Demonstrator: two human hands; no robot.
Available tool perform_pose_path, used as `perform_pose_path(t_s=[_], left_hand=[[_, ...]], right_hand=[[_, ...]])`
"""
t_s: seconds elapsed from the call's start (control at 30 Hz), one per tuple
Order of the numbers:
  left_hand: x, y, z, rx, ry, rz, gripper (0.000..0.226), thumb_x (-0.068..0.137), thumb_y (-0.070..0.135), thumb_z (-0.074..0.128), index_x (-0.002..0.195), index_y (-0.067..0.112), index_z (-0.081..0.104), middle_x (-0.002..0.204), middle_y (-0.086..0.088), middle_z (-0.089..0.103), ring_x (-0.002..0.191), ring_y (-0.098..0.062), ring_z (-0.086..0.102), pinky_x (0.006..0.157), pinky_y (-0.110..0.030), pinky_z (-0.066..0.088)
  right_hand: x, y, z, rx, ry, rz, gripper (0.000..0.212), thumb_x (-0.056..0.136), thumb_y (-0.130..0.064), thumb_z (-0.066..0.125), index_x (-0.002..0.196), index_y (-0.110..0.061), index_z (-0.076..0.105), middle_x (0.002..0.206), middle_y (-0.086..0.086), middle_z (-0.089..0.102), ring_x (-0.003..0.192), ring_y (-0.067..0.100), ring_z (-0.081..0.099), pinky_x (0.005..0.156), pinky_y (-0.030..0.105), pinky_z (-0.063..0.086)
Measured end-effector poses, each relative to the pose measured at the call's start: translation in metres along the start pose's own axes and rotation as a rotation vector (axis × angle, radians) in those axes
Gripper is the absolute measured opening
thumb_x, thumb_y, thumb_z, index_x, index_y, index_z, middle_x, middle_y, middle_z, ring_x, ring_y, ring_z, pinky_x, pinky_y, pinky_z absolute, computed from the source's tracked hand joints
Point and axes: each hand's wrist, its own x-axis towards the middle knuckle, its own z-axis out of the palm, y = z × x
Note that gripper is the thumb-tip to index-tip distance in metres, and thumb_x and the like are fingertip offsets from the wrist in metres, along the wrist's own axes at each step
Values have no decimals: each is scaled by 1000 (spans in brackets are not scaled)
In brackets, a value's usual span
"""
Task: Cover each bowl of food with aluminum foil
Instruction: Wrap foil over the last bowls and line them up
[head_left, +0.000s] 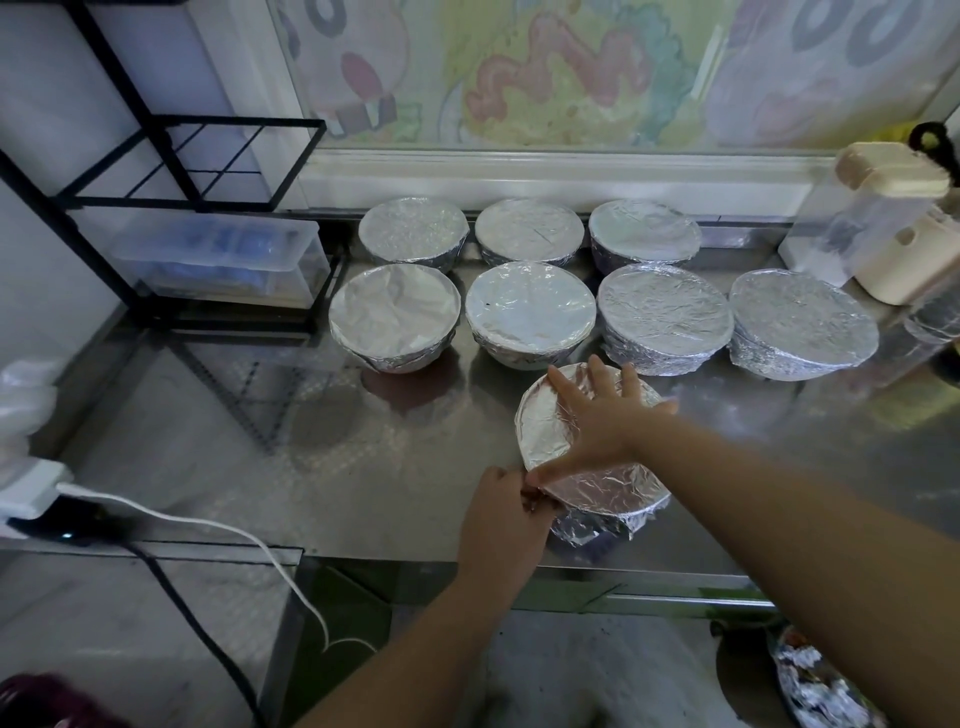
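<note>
The left hand (501, 514) is curling at the near-left rim of the front bowl (608, 493), apparently pinching the foil (592, 532) down there, though its fingertips are hiding from view. Just to its right, the right hand (605, 423) is lying spread flat on the bowl's foil top, pressing and gripping nothing. The bowl is sitting near the steel counter's (208, 441) front edge, with the uncrimped rim, I judge, running rightward from the pinch.

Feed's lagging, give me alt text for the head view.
Right hand presses flat on the front bowl while the left hand pinches its foil at the near rim. Seven foil-covered bowls sit behind in two rows on a steel counter.
</note>
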Motion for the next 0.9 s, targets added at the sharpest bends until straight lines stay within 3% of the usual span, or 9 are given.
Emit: perform_pose_path(t_s=[0.17, 0.33, 0.53, 0.63, 0.73, 0.8, 0.9], left_hand=[[0, 1, 5, 76, 67, -17, 18, 89, 31, 69, 99, 18, 62, 92, 5, 61, 82, -10, 58, 73, -22, 48], [-3, 1, 14, -11, 77, -61, 21, 87, 26, 72, 107, 19, 69, 97, 7, 70, 87, -9, 65, 83, -30, 56], [-5, 4, 14, -144, 54, -141, 12, 85, 19, 71, 97, 20, 71, 88, 7, 73, 80, -8, 67, 76, -26, 55], [-3, 2, 8, -327, -67, -249, 9, 84, 12, 71, 92, 16, 74, 86, -2, 76, 78, -14, 70, 74, -30, 59], [-7, 10, -4, -714, -270, -431, 15, 91, -6, 59, 97, 3, 69, 99, -17, 74, 91, -19, 69, 81, -26, 57], [-10, 19, -10, -915, -392, -538, 31, 94, -15, 41, 105, 5, 63, 104, -9, 70, 106, -18, 63, 97, -31, 50], [-7, 25, -13, -1113, -453, -677, 48, 88, -21, 26, 102, 4, 65, 104, -4, 71, 108, -18, 61, 99, -33, 46]], right_hand=[[1, 0, 1, 1, -2, 1, 148, 37, -102, 61, 148, -57, -26, 162, -2, -39, 148, 45, -31, 103, 88, 2], [1, 0, 0, 2, -4, 3, 148, 37, -102, 61, 147, -58, -27, 161, -2, -40, 148, 45, -31, 103, 88, 1], [4, 1, 2, 5, -2, -2, 149, 34, -104, 59, 146, -58, -28, 161, -3, -40, 147, 45, -32, 105, 87, 1], [9, 3, 5, 21, -5, -16, 152, 30, -105, 58, 145, -58, -29, 161, -1, -40, 146, 47, -33, 107, 85, 4], [10, 4, 6, 35, -2, -22, 151, 32, -104, 60, 145, -58, -29, 161, 0, -41, 145, 47, -34, 110, 83, 4], [7, 2, 4, 30, 0, -17, 148, 38, -101, 63, 146, -58, -28, 161, -1, -41, 146, 46, -33, 108, 85, 2], [3, 1, 3, 21, 7, -9, 145, 44, -98, 66, 148, -57, -25, 162, -1, -39, 148, 45, -31, 106, 86, 1]])
